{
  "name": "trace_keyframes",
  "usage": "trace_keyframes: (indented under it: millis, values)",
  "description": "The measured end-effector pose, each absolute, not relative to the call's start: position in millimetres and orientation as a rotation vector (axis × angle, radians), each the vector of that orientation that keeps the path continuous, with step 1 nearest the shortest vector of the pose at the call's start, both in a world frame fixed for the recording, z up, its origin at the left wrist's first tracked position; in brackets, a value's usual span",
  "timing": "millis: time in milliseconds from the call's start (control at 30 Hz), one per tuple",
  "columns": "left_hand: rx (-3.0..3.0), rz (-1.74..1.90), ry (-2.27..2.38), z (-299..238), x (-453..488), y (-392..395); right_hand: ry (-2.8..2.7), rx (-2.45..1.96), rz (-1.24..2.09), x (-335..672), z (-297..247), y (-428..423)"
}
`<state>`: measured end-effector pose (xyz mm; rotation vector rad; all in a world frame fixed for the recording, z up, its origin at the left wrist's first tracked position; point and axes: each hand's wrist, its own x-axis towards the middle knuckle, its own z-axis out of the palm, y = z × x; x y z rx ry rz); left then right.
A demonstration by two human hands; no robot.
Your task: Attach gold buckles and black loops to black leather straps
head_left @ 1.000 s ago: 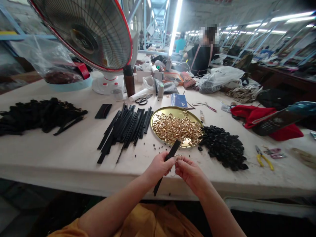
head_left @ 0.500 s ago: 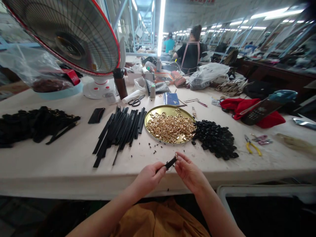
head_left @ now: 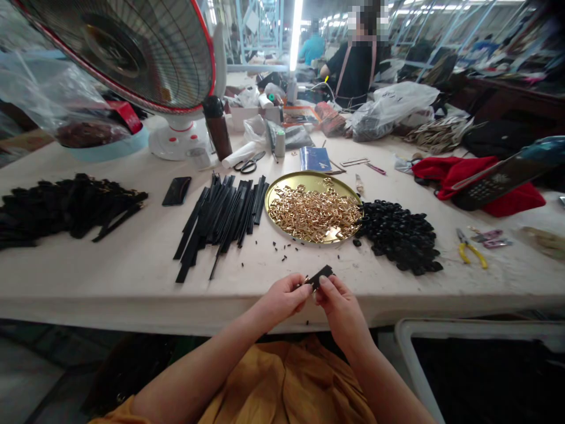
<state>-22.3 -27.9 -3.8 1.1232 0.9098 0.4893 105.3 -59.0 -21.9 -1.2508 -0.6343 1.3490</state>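
Close to the table's front edge, a short black strap (head_left: 321, 275) is held between both hands. My left hand (head_left: 286, 299) pinches one end, where a bit of gold metal shows by the fingertips. My right hand (head_left: 342, 306) is closed on the strap farther along, its thumb on top. Beyond the hands lies a round gold tray (head_left: 270, 213) heaped with small gold buckles (head_left: 313, 212). Black strips (head_left: 220, 218) are laid out left of the tray, and a pile of small black looped pieces (head_left: 399, 235) touches its right side.
At far left lie black straps with gold ends (head_left: 66, 206), near a phone (head_left: 176, 191) and a large fan (head_left: 128, 53). Scissors (head_left: 249, 163), a brown bottle (head_left: 218, 129) and a blue booklet (head_left: 315, 159) sit farther back. Yellow-handled pliers (head_left: 471, 253) lie right. A person (head_left: 357, 68) stands beyond.
The gold-fitted end of the strap, earlier at my right fingertips, is now by my left fingers. My right hand now grips the strap's other part. The view has tilted down and shifted slightly left.
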Motion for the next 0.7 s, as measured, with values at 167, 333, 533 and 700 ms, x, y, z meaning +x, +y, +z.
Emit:
trace_keyframes:
  millis: [167,333,533,700]
  values:
    - [1.018,0.435,0.889,-8.2,-25.1,-26.2,-0.676,-1.300,1.412,108.0,-25.3,-58.6]
    - [1.200,0.439,1.024,-16.2,-23.2,-28.5,-1.170,-1.491,0.882,112.7,-25.4,-67.1]
    - [1.452,0.443,1.031,-4.6,-27.3,-35.3,-0.942,-1.400,1.287,111.5,-22.4,-64.4]
    - [1.393,0.424,0.976,-15.6,-30.2,-29.6,-0.950,-1.319,1.303,108.0,-25.5,-65.4]
